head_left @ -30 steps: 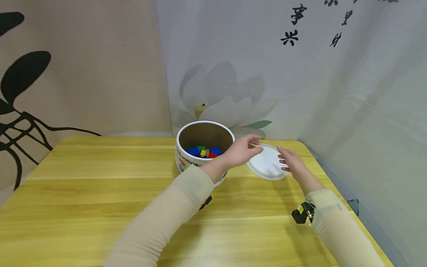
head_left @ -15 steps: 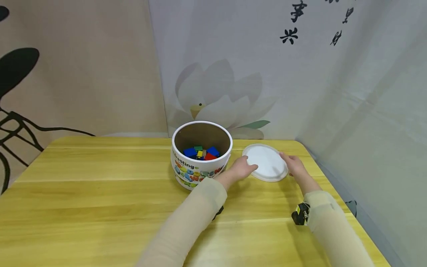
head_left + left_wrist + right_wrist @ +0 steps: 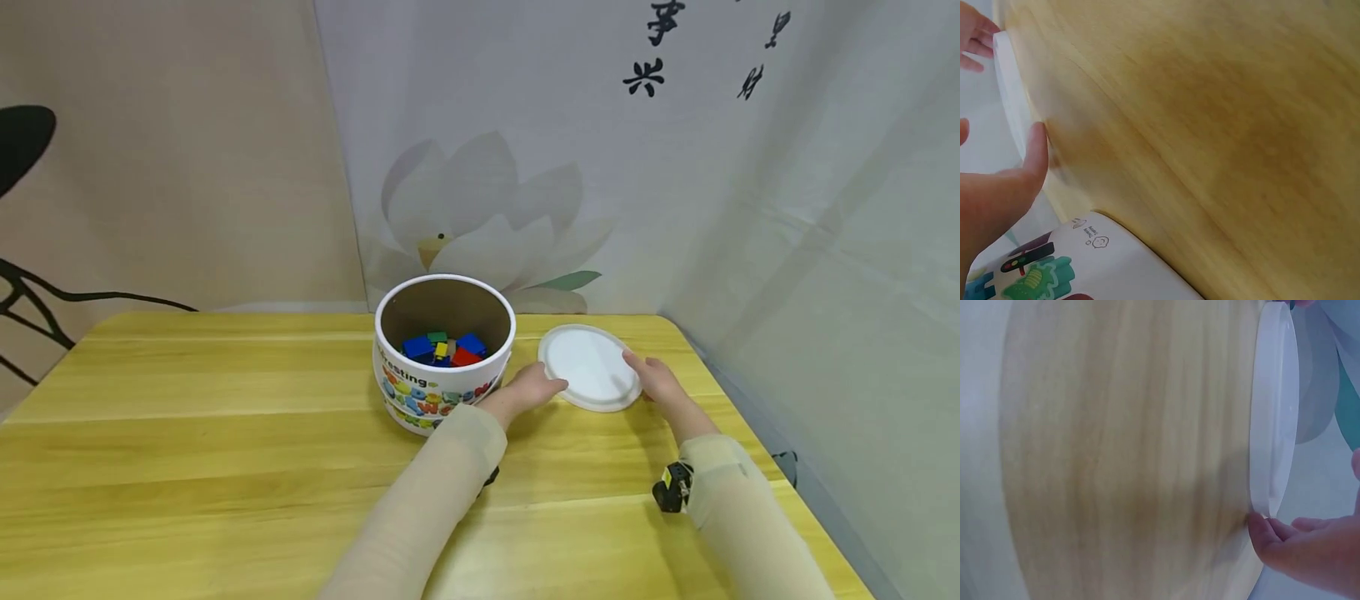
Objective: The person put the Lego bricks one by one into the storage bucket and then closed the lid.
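Observation:
In the head view a round white lid [image 3: 588, 367] lies on the table, right of a white printed bucket [image 3: 450, 400]. My left hand [image 3: 528, 387] is at the lid's near left edge, thumb stretched towards the rim. In the left wrist view that thumb [image 3: 1037, 147] stands out straight beside the lid [image 3: 1011, 87]. My right hand [image 3: 660, 387] touches the lid's right edge, and the right wrist view shows its fingertips [image 3: 1260, 528] against the rim. Neither hand visibly curls round the lid. The bucket holds several building blocks [image 3: 442, 350], blue, red, yellow and green.
A wooden table [image 3: 225, 467] spreads below, its right edge near my right forearm. Behind it hangs a pale backdrop [image 3: 480, 100] printed with a flower and black characters. A black camera mount [image 3: 671, 487] sits on my right wrist.
My left hand has come down from above the bucket's rim to the lid's left edge. The right hand has lowered to its right edge. The view has shifted slightly to the right.

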Demonstrator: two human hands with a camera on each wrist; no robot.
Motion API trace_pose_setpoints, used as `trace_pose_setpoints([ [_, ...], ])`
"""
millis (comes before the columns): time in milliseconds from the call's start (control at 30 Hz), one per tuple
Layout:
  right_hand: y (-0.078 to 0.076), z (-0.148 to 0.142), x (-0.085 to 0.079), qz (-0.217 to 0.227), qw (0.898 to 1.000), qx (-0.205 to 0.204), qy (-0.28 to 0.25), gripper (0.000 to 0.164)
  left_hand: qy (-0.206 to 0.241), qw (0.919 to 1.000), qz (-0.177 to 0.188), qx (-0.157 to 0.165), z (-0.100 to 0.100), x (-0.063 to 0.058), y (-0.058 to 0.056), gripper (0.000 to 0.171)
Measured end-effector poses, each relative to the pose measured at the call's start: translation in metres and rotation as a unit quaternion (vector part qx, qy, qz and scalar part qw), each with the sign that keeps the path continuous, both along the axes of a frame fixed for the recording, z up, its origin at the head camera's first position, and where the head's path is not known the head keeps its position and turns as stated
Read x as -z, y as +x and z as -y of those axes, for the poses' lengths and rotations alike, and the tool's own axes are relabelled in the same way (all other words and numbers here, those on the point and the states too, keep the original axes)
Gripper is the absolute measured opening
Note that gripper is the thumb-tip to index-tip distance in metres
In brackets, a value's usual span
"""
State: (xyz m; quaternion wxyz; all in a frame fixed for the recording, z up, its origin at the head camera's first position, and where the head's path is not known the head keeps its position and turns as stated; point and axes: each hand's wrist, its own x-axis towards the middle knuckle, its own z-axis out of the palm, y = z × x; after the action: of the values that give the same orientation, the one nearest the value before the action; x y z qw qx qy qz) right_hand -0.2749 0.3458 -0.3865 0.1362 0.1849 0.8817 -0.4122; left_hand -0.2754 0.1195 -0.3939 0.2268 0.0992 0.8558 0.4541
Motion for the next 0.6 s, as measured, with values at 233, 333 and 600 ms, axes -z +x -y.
trace_pose_setpoints([
  [233, 0.001, -0.004, 0.002, 0.011, 1.0, 0.012, 0.011, 0.053, 0.004, 0.9996, 0.004, -0.028, 0.002, -0.004, 0.002, 0.059],
  [333, 0.006, -0.008, 0.004, 0.023, 0.998, 0.049, -0.029, 0.039, -0.004, 0.9984, -0.006, -0.056, 0.003, -0.007, 0.001, 0.045],
  [600, 0.017, -0.023, 0.007, 0.004, 0.995, 0.064, -0.071, 0.044, 0.003, 0.9968, 0.013, -0.078, 0.0, -0.011, 0.008, 0.052],
])
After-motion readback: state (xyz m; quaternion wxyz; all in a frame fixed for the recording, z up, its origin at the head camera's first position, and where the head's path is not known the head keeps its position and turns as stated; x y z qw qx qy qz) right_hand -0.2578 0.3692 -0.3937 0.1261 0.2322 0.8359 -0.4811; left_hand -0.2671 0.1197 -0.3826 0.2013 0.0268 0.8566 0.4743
